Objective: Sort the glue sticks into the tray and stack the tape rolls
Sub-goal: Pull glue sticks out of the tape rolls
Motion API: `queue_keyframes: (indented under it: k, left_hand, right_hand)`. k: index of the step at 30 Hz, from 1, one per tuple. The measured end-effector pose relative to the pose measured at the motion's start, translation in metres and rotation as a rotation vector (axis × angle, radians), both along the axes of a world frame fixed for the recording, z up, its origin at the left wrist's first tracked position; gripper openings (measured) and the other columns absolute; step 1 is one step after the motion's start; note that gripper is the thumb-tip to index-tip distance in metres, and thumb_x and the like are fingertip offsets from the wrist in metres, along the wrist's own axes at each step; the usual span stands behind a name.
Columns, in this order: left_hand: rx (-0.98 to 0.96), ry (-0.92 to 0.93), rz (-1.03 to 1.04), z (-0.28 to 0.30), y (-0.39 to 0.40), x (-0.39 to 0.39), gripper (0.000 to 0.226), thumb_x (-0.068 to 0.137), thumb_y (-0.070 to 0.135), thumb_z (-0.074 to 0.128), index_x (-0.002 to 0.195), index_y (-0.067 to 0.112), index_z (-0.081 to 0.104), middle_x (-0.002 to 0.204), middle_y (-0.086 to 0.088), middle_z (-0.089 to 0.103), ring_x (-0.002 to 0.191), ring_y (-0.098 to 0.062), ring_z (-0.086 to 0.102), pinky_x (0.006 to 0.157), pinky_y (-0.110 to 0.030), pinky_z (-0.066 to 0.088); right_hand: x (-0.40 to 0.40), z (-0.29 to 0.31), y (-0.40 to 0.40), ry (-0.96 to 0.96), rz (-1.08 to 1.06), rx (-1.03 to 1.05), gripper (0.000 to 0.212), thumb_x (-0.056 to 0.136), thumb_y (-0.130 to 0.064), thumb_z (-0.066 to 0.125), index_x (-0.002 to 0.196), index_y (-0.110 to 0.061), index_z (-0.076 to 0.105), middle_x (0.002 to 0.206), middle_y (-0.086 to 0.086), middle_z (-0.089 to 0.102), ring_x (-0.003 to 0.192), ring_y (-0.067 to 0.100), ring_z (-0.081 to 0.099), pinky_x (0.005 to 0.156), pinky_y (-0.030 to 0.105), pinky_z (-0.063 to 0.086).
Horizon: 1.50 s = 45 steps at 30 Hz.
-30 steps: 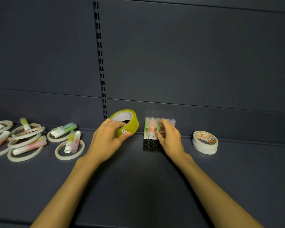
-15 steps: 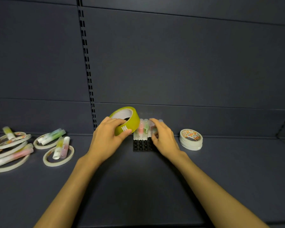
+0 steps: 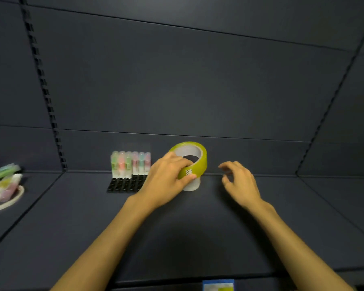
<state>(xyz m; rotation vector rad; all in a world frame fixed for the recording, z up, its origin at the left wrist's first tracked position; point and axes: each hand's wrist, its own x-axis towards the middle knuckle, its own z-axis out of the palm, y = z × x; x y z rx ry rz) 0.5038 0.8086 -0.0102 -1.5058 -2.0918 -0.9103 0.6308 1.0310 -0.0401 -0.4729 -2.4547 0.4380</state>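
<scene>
One view only, head cam. Big change vs half a sec back: left hand [image 3: 166,181] has carried the yellow-green tape roll [image 3: 194,159] across, from left of the tray [image 3: 125,185] to right of it. It's now over the white tape stack [image 3: 191,186], which peeks out just under the roll. Fingers wrapped over the roll's near rim, thumb on the outer wall, firm hold, roll tilted w/ its hole facing the camera. Right hand [image 3: 239,181] has left the glue sticks [image 3: 131,163] and hangs beside the roll, fingers loosely curled, part open, nothing in it.

Meaning for the task, my read: this is the stacking step, roll about to be laid flat on the stack, right hand ready to steady. Glue sticks stand upright in the tray's back row; front slots look bare.

Hard to see: the stack is mostly covered by the roll and hand, so can't tell if roll touches it yet. At far left, loose sticks [image 3: 5,186] and a thin tape ring [image 3: 7,203] are cut off by the frame edge and blurred, so no count possible. Blue-edged object [image 3: 218,285] at bottom edge, cropped, can't ID it. Whole frame motion-smeared.
</scene>
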Motion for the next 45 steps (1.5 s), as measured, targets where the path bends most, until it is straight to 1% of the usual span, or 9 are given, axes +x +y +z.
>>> queue_keyframes:
  k: [5, 10, 17, 28, 31, 34, 39, 42, 45]
  left_hand:
    - [-0.137, 0.01, 0.036, -0.007, 0.074, 0.04, 0.035, 0.093, 0.049, 0.06, 0.118, 0.026, 0.065, 0.115, 0.01, 0.067, 0.118, -0.016, 0.049, 0.085, -0.038, 0.048]
    - [-0.231, 0.0, 0.019, -0.012, 0.135, 0.068, 0.034, 0.093, 0.048, 0.059, 0.118, 0.025, 0.066, 0.114, 0.004, 0.068, 0.119, -0.02, 0.047, 0.087, -0.042, 0.049]
    - [-0.394, 0.059, 0.043, -0.027, 0.216, 0.096, 0.04, 0.096, 0.048, 0.054, 0.125, 0.022, 0.062, 0.119, 0.002, 0.066, 0.125, -0.02, 0.042, 0.089, -0.037, 0.043]
    - [-0.518, 0.014, 0.046, -0.055, 0.263, 0.091, 0.047, 0.094, 0.047, 0.059, 0.136, 0.025, 0.056, 0.126, -0.002, 0.062, 0.129, -0.021, 0.038, 0.094, -0.039, 0.044]
    - [-0.492, 0.022, 0.03, -0.056, 0.252, 0.086, 0.05, 0.092, 0.048, 0.06, 0.136, 0.026, 0.053, 0.134, 0.001, 0.057, 0.129, -0.02, 0.04, 0.095, -0.038, 0.042]
    - [-0.373, 0.023, 0.065, -0.05, 0.218, 0.079, 0.047, 0.095, 0.05, 0.055, 0.135, 0.026, 0.052, 0.14, 0.005, 0.052, 0.13, -0.017, 0.042, 0.099, -0.037, 0.043]
    - [-0.128, 0.064, 0.259, -0.025, 0.123, 0.061, 0.045, 0.092, 0.051, 0.048, 0.13, 0.028, 0.059, 0.135, 0.006, 0.057, 0.125, -0.017, 0.051, 0.1, -0.037, 0.044]
    - [-0.127, 0.065, 0.401, -0.012, 0.052, 0.048, 0.049, 0.089, 0.054, 0.047, 0.128, 0.027, 0.06, 0.136, 0.003, 0.058, 0.124, -0.02, 0.053, 0.098, -0.042, 0.048]
    - [-0.262, 0.073, 0.576, -0.002, -0.021, 0.036, 0.062, 0.083, 0.062, 0.041, 0.132, 0.029, 0.056, 0.139, 0.001, 0.055, 0.125, -0.023, 0.053, 0.099, -0.042, 0.045]
  right_hand:
    - [0.05, -0.004, 0.058, -0.07, -0.05, -0.003, 0.023, 0.09, -0.021, 0.061, 0.112, -0.028, 0.064, 0.109, -0.007, 0.06, 0.1, 0.014, 0.063, 0.081, 0.034, 0.051]
    - [0.086, -0.002, 0.102, -0.096, -0.1, -0.026, 0.023, 0.091, -0.024, 0.06, 0.114, -0.029, 0.062, 0.11, -0.007, 0.058, 0.1, 0.014, 0.063, 0.08, 0.035, 0.051]
    - [0.123, 0.0, 0.145, -0.114, -0.164, -0.056, 0.026, 0.092, -0.026, 0.061, 0.118, -0.029, 0.06, 0.11, -0.008, 0.057, 0.101, 0.013, 0.061, 0.079, 0.032, 0.049]
    - [0.13, -0.005, 0.157, -0.094, -0.149, -0.089, 0.023, 0.091, -0.025, 0.061, 0.113, -0.03, 0.061, 0.104, -0.008, 0.057, 0.096, 0.014, 0.061, 0.079, 0.036, 0.052]
    - [0.115, -0.004, 0.149, -0.069, -0.108, -0.094, 0.024, 0.089, -0.024, 0.061, 0.112, -0.031, 0.061, 0.102, -0.008, 0.057, 0.095, 0.013, 0.061, 0.077, 0.035, 0.051]
    - [0.094, -0.001, 0.133, -0.047, -0.044, -0.096, 0.025, 0.089, -0.022, 0.061, 0.113, -0.031, 0.062, 0.106, -0.009, 0.057, 0.094, 0.012, 0.061, 0.078, 0.036, 0.051]
    - [0.046, 0.01, 0.079, 0.01, 0.137, -0.032, 0.024, 0.089, -0.026, 0.064, 0.112, -0.032, 0.063, 0.105, -0.009, 0.059, 0.093, 0.013, 0.063, 0.081, 0.037, 0.052]
    - [0.014, 0.02, 0.032, 0.038, 0.261, -0.033, 0.022, 0.089, -0.028, 0.064, 0.112, -0.032, 0.063, 0.105, -0.011, 0.058, 0.094, 0.011, 0.062, 0.08, 0.037, 0.052]
    - [-0.018, 0.028, -0.025, 0.062, 0.367, -0.023, 0.023, 0.089, -0.032, 0.062, 0.111, -0.034, 0.062, 0.106, -0.014, 0.058, 0.095, 0.013, 0.062, 0.081, 0.036, 0.052]
